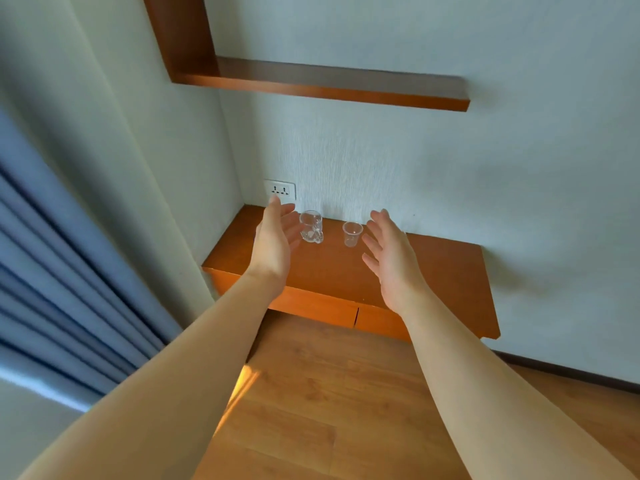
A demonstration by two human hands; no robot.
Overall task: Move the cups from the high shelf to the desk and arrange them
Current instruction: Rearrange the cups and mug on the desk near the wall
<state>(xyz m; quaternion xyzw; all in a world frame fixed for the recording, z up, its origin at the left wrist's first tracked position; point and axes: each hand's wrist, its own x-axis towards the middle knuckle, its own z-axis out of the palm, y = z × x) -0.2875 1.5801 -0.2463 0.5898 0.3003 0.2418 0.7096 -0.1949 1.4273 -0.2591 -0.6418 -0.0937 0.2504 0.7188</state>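
Note:
Two clear cups stand upright on the wooden desk (pixel 433 268) near the wall. The left one is a glass mug with a handle (pixel 311 227); the right one is a small plain clear cup (pixel 352 233). My left hand (pixel 275 242) is open just left of the mug, fingers spread, apart from it. Just right of the small cup my right hand (pixel 393 258) is open, palm facing inward, holding nothing. The high wooden shelf (pixel 329 88) above shows no cups on its visible top.
A white wall socket (pixel 280 189) sits behind my left hand's fingertips. Blue curtains (pixel 62 289) hang at the left. The desk front has two drawers (pixel 332 308). Wooden floor (pixel 329 410) lies below.

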